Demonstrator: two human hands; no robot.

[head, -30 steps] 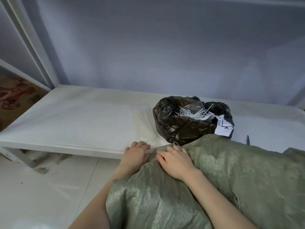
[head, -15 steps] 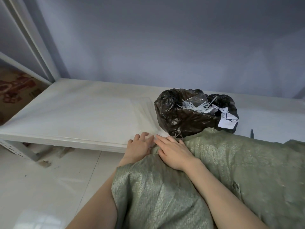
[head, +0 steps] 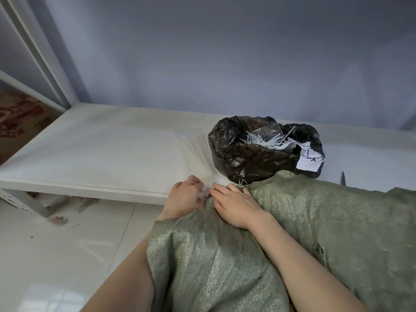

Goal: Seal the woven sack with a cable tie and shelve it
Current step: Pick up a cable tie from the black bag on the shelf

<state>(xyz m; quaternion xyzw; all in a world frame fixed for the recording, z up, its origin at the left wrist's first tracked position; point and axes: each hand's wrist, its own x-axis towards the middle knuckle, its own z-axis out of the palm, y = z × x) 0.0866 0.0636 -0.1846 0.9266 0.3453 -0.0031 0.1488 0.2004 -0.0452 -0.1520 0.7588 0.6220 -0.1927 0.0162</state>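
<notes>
The green woven sack lies across the lower right, its gathered end at the front edge of the white shelf board. My left hand is curled around that end, with a small translucent white piece showing at its fingertips. My right hand lies flat on the sack beside it, fingers stretched toward the left hand. A thin white loop peeks out just past my right fingers. A black plastic bag holding several white cable ties stands on the shelf right behind the sack.
A white paper label hangs on the black bag's right side. A dark pointed tip sticks up behind the sack. A white upright post rises at the left. Pale floor tiles lie below the shelf.
Both hands have crept a little forward along the sack's end toward the shelf edge. The translucent white piece now shows between them.
</notes>
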